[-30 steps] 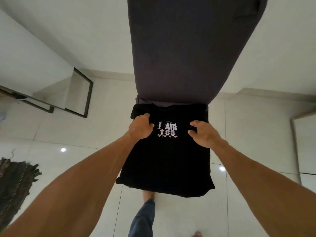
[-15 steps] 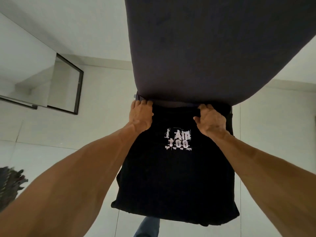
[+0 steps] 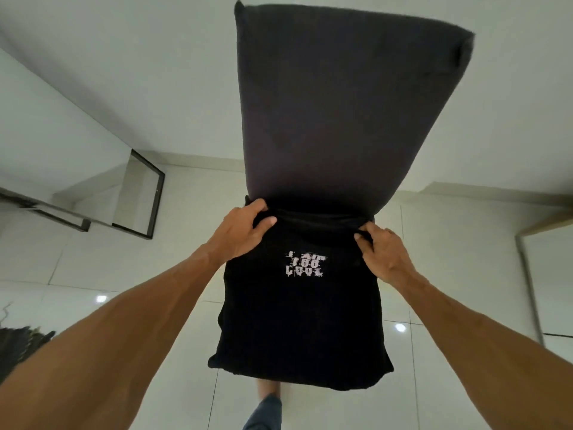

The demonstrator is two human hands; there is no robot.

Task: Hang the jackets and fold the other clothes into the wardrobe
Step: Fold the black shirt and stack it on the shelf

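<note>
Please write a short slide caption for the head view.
Left hand and right hand grip the top edge of a black printed T-shirt below a dark grey padded panel.

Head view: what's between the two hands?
The shirt, its top edge gripped by left hand and right hand; print just below. Head view.

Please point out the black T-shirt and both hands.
black T-shirt point(image 3: 299, 333): head view, below the print.
left hand point(image 3: 243, 232): head view, its back.
right hand point(image 3: 386, 254): head view, its back.

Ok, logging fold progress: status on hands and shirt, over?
Left grip and right grip pinching black white-print T-shirt. Shirt hangs, top edge at dark grey padded panel. Nothing blocking.
</note>
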